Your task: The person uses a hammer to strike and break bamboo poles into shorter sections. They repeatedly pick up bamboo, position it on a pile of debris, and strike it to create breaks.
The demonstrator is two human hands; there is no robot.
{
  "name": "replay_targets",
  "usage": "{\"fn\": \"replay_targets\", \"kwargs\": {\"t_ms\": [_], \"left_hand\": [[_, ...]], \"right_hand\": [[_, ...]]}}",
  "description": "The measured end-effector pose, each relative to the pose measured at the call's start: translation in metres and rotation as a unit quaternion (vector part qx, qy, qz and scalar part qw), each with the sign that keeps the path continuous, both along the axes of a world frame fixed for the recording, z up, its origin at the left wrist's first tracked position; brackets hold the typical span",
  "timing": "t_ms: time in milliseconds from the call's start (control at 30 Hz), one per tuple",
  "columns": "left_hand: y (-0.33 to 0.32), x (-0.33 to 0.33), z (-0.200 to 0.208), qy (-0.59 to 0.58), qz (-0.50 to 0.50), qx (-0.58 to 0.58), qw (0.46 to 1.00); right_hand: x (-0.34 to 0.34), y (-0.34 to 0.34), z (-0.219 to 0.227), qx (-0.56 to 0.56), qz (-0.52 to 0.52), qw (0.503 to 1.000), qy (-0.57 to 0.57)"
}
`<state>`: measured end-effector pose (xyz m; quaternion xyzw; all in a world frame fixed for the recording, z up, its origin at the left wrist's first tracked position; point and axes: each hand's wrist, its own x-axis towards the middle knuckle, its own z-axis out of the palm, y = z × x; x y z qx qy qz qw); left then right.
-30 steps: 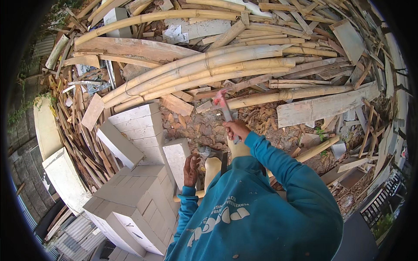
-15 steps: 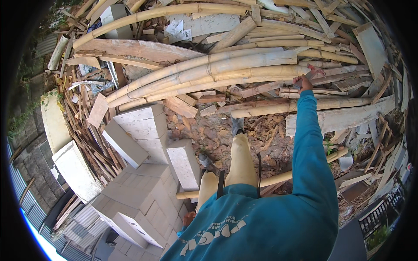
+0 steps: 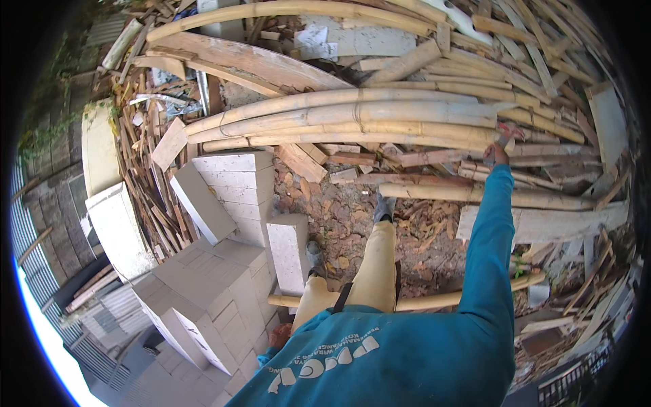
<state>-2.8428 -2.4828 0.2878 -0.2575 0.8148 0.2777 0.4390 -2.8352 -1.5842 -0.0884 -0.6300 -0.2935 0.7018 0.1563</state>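
A worker in a teal long-sleeved top (image 3: 420, 359) and pale trousers (image 3: 375, 261) stands on leaf-littered ground (image 3: 339, 220), right arm stretched out toward a lashed bundle of bamboo poles (image 3: 298, 123). The right hand (image 3: 500, 154) has its fingers wrapped around the handle of a hammer (image 3: 510, 129), its red head seen at the right end of the bundle; whether the head touches the bamboo cannot be told from this angle. The left hand (image 3: 279, 334) is low beside a stack of pale building blocks (image 3: 224, 288), partly hidden by the sleeve, and it is impossible to tell whether its fingers are clenched or released.

One tilted block (image 3: 202, 203) leans at the stack's far end, while an upright block (image 3: 288, 252) stands just beside the left boot (image 3: 314, 256). A single bamboo pole (image 3: 434, 298) runs crosswise behind the legs, and another bamboo pole (image 3: 488, 197) lies ahead of the right boot (image 3: 384, 207), with a weathered board (image 3: 542, 224) near it at right. Beyond the bundle lies a broad plank (image 3: 251, 60), with paper scraps (image 3: 314, 42) farther back. Narrow wooden offcuts (image 3: 141, 183) heap up at left.
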Motion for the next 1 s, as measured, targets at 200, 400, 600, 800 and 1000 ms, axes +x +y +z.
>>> {"fn": "replay_targets", "kwargs": {"t_ms": [200, 400, 600, 800, 1000], "left_hand": [[0.01, -0.016, -0.036, 0.015, 0.075, -0.054, 0.996], [0.004, -0.009, -0.04, 0.032, -0.21, -0.095, 0.973], [-0.006, -0.049, -0.066, 0.057, -0.128, -0.019, 0.99], [-0.036, -0.067, -0.072, 0.065, -0.016, 0.073, 0.995], [-0.057, -0.064, -0.083, 0.032, -0.006, 0.084, 0.996]], "right_hand": [[-0.013, 0.011, -0.033, -0.024, -0.013, 0.999, 0.025], [0.048, -0.035, 0.014, -0.022, 0.054, 0.998, -0.003], [0.073, -0.126, 0.079, -0.049, 0.018, 0.999, -0.006], [0.14, -0.234, 0.119, -0.031, -0.038, 0.997, -0.062], [0.183, -0.334, 0.115, -0.103, -0.111, 0.986, -0.065]]}}
